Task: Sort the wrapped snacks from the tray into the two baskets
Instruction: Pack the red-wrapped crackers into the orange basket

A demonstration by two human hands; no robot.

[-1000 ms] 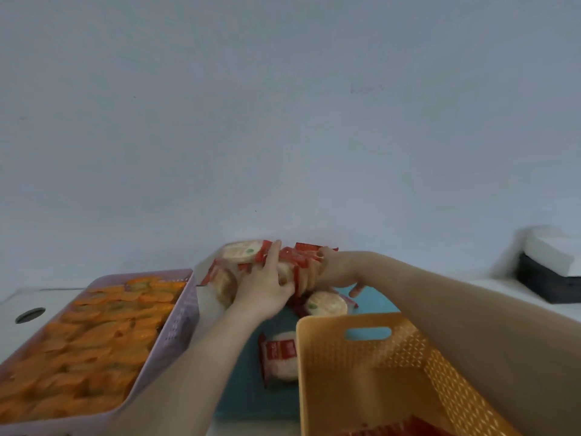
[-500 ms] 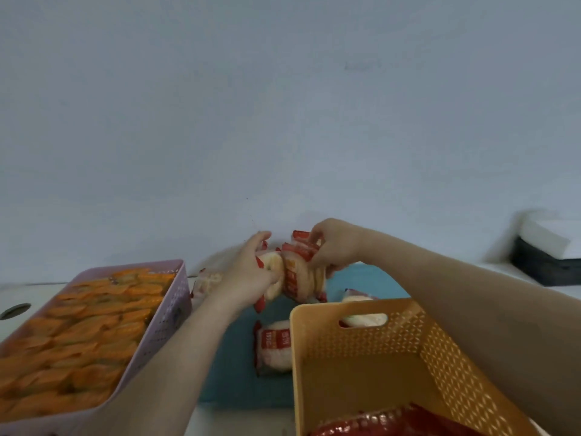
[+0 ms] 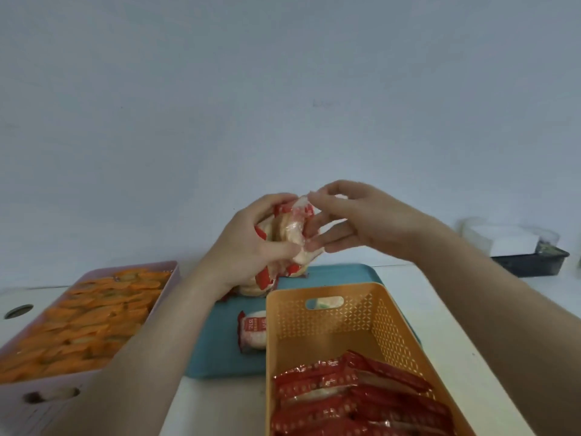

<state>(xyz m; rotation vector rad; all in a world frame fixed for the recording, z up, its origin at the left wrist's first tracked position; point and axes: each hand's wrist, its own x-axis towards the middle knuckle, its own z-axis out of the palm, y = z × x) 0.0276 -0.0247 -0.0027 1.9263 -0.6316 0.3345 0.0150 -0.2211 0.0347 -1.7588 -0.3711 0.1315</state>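
Observation:
My left hand (image 3: 248,247) grips a stack of red-and-white wrapped snacks (image 3: 290,229), held in the air above the far end of the blue tray (image 3: 217,347). My right hand (image 3: 352,221) pinches the top edge of the same stack with thumb and fingertips. One more red-wrapped snack (image 3: 253,330) lies on the tray beside the orange basket (image 3: 339,309), which holds several red packets (image 3: 352,401) at its near end. The pink basket (image 3: 94,377) on the left is full of orange-wrapped snacks (image 3: 85,319).
A black box with white items (image 3: 528,256) sits at the far right on the white table (image 3: 220,407). A round hole (image 3: 19,310) is in the tabletop at the far left. A plain wall rises behind everything.
Both hands have lifted the stack of red-wrapped snacks up off the tray and drawn it closer. More of the orange basket's contents has come into view.

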